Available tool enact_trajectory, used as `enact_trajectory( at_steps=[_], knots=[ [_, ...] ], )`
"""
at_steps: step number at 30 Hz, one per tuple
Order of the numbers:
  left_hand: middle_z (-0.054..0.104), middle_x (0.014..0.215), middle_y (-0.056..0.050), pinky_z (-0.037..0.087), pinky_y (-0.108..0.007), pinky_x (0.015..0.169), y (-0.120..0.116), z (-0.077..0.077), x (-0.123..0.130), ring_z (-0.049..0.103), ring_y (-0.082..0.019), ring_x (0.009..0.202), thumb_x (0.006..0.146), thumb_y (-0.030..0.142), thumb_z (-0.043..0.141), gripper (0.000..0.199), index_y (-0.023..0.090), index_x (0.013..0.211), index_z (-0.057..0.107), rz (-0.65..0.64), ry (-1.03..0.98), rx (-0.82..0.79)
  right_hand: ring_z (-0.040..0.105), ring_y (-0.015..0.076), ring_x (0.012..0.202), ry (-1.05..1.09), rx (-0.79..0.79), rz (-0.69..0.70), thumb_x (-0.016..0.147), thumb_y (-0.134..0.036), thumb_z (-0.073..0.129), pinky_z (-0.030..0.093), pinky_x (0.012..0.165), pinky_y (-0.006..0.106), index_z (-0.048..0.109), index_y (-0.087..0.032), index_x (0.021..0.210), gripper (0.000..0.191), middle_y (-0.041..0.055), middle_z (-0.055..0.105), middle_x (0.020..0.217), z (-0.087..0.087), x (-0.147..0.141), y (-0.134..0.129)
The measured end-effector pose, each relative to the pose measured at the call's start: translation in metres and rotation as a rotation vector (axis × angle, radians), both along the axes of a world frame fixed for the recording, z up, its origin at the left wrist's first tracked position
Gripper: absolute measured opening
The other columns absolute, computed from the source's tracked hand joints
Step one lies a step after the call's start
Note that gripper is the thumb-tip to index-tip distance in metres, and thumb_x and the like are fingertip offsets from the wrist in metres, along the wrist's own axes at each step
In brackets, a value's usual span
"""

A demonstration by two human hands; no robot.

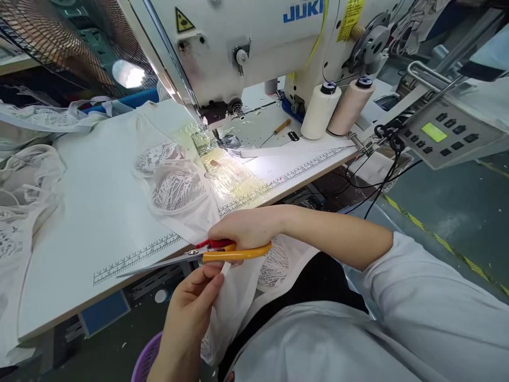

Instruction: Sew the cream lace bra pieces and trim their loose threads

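Observation:
My right hand [254,228] is closed round a pair of scissors [234,254] with orange-yellow handles, whose long blades point left over the table's front edge. Red shows beside the handles under my fingers; I cannot make out what it belongs to. Just below, my left hand [194,297] pinches the end of a narrow white strip [226,269] between thumb and fingers. White fabric with lace bra cups [274,262] hangs over my lap. More of the white garment, with lace cups [178,188], lies on the table above my hands.
A JUKI sewing machine [270,42] stands on the white table [99,212], with two thread cones [321,111] and a small awl-like tool [278,130] near it. White garments [24,212] lie at left. A control panel [445,127] juts in at right. A purple basket [147,355] stands below.

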State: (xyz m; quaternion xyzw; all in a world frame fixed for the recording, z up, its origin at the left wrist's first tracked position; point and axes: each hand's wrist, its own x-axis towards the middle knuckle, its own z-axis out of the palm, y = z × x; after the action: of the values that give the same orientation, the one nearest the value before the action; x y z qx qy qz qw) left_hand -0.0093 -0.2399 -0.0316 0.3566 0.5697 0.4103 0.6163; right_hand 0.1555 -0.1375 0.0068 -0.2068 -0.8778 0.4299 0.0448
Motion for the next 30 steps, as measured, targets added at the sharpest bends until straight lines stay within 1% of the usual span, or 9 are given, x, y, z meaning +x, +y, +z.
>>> enact_trajectory(
  at_steps=[3,7,11,16,20,23,25,27,30],
  knots=[
    [0.061,0.068,-0.001,0.039,-0.021,0.053,0.001,0.003,0.003,0.050,-0.012,0.061,0.055,0.035,0.079,0.024,0.016,0.055,0.063,-0.017,-0.025,-0.017,0.043,0.0107,0.056,0.039,-0.028,-0.002,0.068,-0.017,0.059,0.032,0.049,0.024,0.037,-0.019,0.066,0.022,-0.0043,0.047,0.062,-0.002,0.001,0.000],
    [0.057,0.060,0.001,0.035,-0.018,0.049,0.001,0.004,0.007,0.045,-0.010,0.055,0.054,0.034,0.079,0.027,0.016,0.055,0.059,0.041,-0.024,-0.038,0.047,0.0112,0.057,0.041,-0.075,0.008,0.071,-0.019,0.056,0.034,0.050,0.024,0.039,-0.019,0.068,0.018,-0.0035,0.052,0.062,-0.001,0.002,0.001],
    [0.060,0.061,0.000,0.036,-0.019,0.049,0.001,-0.002,0.006,0.047,-0.010,0.054,0.050,0.036,0.080,0.030,0.016,0.057,0.059,0.072,0.012,-0.051,0.045,0.0109,0.055,0.032,0.003,0.009,0.071,-0.019,0.056,0.033,0.049,0.024,0.037,-0.019,0.064,0.020,-0.0032,0.050,0.060,-0.003,0.000,0.001],
    [0.056,0.052,0.002,0.036,-0.018,0.045,0.005,-0.016,-0.003,0.045,-0.009,0.048,0.046,0.041,0.081,0.034,0.016,0.054,0.059,0.065,0.051,-0.038,0.041,0.0108,0.056,0.003,0.103,0.016,0.071,-0.016,0.057,0.030,0.050,0.025,0.036,-0.019,0.063,0.023,-0.0027,0.048,0.062,-0.005,-0.003,0.001],
    [0.063,0.063,0.000,0.046,-0.023,0.057,0.005,-0.016,-0.003,0.056,-0.015,0.061,0.050,0.039,0.080,0.030,0.019,0.067,0.065,0.053,0.026,-0.015,0.039,0.0104,0.055,-0.023,0.126,0.025,0.075,-0.014,0.053,0.031,0.051,0.025,0.034,-0.019,0.063,0.023,-0.0023,0.047,0.063,0.000,-0.003,-0.001],
    [0.066,0.069,-0.002,0.048,-0.027,0.062,0.003,-0.010,0.003,0.060,-0.019,0.069,0.054,0.039,0.078,0.032,0.019,0.077,0.069,0.025,-0.018,-0.066,0.040,0.0107,0.056,-0.031,0.117,0.031,0.075,-0.012,0.052,0.032,0.051,0.025,0.034,-0.019,0.064,0.022,-0.0020,0.047,0.064,0.003,-0.003,-0.002],
    [0.066,0.068,-0.002,0.047,-0.027,0.063,0.002,-0.007,0.006,0.060,-0.019,0.068,0.055,0.039,0.078,0.030,0.019,0.075,0.070,0.030,-0.021,-0.076,0.040,0.0111,0.055,-0.049,0.098,0.035,0.074,-0.012,0.053,0.032,0.050,0.025,0.034,-0.020,0.065,0.022,-0.0020,0.047,0.064,0.003,-0.003,-0.002],
    [0.064,0.063,0.000,0.046,-0.025,0.062,0.002,-0.006,0.007,0.057,-0.016,0.065,0.054,0.038,0.079,0.026,0.019,0.070,0.070,0.059,-0.018,-0.051,0.041,0.0115,0.056,-0.046,0.075,-0.001,0.074,-0.014,0.054,0.032,0.050,0.025,0.034,-0.020,0.065,0.022,-0.0020,0.047,0.064,0.001,-0.002,-0.004],
    [0.059,0.056,0.002,0.040,-0.020,0.053,0.002,-0.007,0.004,0.052,-0.012,0.058,0.051,0.037,0.081,0.025,0.018,0.059,0.066,0.076,-0.025,-0.038,0.043,0.0113,0.060,0.094,0.002,-0.176,0.076,-0.026,0.057,0.035,0.054,0.024,0.036,-0.020,0.071,0.023,-0.0013,0.049,0.071,-0.007,0.005,-0.013]
  ],
)
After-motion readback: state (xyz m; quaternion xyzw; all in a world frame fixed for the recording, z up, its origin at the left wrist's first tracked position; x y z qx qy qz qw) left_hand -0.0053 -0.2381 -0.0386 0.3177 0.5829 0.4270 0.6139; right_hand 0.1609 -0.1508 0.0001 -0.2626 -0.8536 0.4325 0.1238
